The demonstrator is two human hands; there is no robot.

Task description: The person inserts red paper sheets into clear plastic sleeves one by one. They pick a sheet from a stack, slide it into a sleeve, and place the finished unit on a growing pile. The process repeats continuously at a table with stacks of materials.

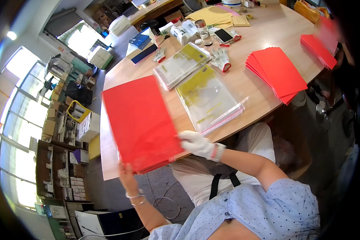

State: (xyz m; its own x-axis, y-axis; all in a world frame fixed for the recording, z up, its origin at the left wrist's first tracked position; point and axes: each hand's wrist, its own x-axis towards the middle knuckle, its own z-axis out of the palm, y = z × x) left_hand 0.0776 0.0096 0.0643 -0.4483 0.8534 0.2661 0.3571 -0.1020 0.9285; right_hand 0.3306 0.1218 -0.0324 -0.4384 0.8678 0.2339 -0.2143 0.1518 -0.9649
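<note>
Closest thing here is the person's light-blue dotted cotton-looking top, with a pair of white trousers just past it. Then the hands. The bare left hand, metal bracelets at the wrist, has its fingers up against the near left corner of a big red rectangular stack of glossy paper-like sheets. It's blurry, so I can't tell if that hand's really pinching or just propping the corner. The right hand, in a white knit glove with a reddish cuff band, looks clamped on the red stack's right edge, a bit up from the near corner.

So the red stack lies straight out from both hands, long axis running away and leaning a little left. Both hands are at its near end, left one at the very corner, and the far end has no hand on it.

Just right of the red stack: a clear plastic packet with yellow-green print. Well off to its right sits a fanned pile of red sheets. Way beyond the red stack there's a black-screened phone.
</note>
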